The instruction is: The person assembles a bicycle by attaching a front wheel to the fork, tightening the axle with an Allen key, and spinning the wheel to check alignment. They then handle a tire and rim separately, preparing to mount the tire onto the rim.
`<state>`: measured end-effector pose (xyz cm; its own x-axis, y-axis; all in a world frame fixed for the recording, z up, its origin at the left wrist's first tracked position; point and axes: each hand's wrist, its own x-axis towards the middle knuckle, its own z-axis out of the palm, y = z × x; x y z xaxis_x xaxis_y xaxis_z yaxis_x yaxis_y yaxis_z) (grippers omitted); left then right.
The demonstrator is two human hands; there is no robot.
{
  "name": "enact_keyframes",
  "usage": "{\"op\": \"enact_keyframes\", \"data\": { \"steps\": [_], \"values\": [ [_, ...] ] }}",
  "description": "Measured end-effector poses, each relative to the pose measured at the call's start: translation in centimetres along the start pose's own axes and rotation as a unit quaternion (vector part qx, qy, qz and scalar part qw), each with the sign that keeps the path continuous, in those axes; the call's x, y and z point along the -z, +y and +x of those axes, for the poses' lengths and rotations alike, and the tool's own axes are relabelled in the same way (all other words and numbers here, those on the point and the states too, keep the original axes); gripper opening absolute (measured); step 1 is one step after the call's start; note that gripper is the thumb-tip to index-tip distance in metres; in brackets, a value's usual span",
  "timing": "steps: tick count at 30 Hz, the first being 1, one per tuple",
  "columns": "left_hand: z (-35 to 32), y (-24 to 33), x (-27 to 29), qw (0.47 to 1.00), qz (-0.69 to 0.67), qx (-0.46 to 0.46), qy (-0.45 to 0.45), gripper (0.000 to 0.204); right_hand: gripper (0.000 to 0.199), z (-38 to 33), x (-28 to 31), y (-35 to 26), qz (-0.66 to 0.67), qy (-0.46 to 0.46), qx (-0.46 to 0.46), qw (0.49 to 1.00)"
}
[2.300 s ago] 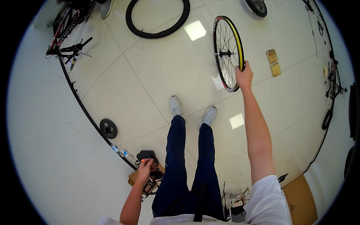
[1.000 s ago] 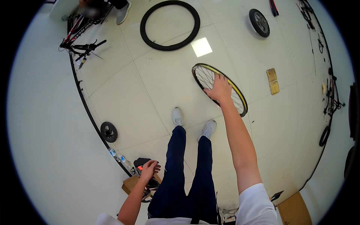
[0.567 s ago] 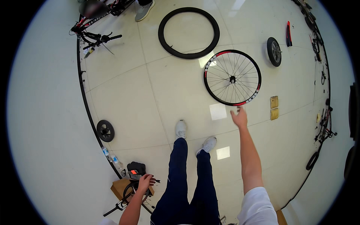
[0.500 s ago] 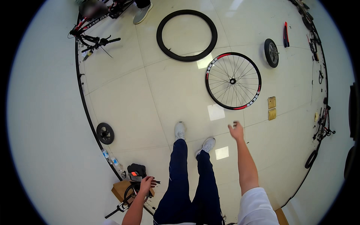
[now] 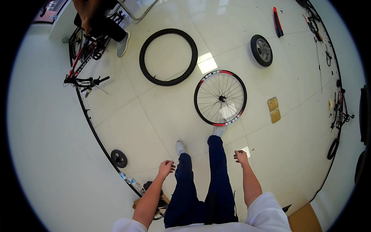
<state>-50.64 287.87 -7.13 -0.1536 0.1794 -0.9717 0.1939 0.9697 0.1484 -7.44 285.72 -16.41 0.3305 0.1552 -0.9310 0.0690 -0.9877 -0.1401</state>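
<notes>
My left hand (image 5: 167,168) hangs beside my left leg, its fingers loosely bent and apart, with nothing seen in it. My right hand (image 5: 240,156) hangs to the right of my right leg, also loosely open and holding nothing. Ahead on the floor lies a spoked bicycle wheel rim (image 5: 242,112), black with red and white patches, its near edge by my right shoe (image 5: 220,131). Beyond it to the left lies a black bicycle tyre (image 5: 143,62). Neither hand touches either of them.
A small black wheel (image 5: 261,50), a red-black mudguard (image 5: 277,23) and two yellowish blocks (image 5: 273,103) lie to the right. At far left a person (image 5: 108,31) is by a bicycle frame (image 5: 80,65). Another small wheel (image 5: 119,158) and bottles (image 5: 133,181) line the left wall.
I have stepped forward, my right foot now close to the spoked rim. My right hand has drawn back toward me; my left has moved forward and right. The person at far left shows more.
</notes>
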Motion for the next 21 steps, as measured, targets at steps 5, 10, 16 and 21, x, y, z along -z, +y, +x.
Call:
{"op": "enact_keyframes", "data": {
  "steps": [5, 10, 16, 21],
  "values": [
    [0.2, 11.9, -11.5, 0.993, -0.082, -0.043, -0.068, 0.03, 0.034, 5.4, 0.8, -3.7, 0.034, -0.051, -0.036, 0.997],
    [3.6, 11.6, -19.3, 0.984, -0.022, -0.044, -0.17, 0.028, 0.034, 11.5, 0.4, -3.6, 0.076, -0.04, -0.025, 0.996],
    [11.0, 8.7, -18.3, 0.974, 0.115, -0.037, -0.193, 0.036, 0.05, 21.2, -4.7, -1.4, 0.108, -0.013, -0.091, 0.99],
    [24.0, 15.3, -12.7, 0.953, 0.228, -0.167, -0.112, 0.036, 0.065, 29.3, -8.7, -0.1, 0.172, 0.049, -0.129, 0.975]
  ]
}}
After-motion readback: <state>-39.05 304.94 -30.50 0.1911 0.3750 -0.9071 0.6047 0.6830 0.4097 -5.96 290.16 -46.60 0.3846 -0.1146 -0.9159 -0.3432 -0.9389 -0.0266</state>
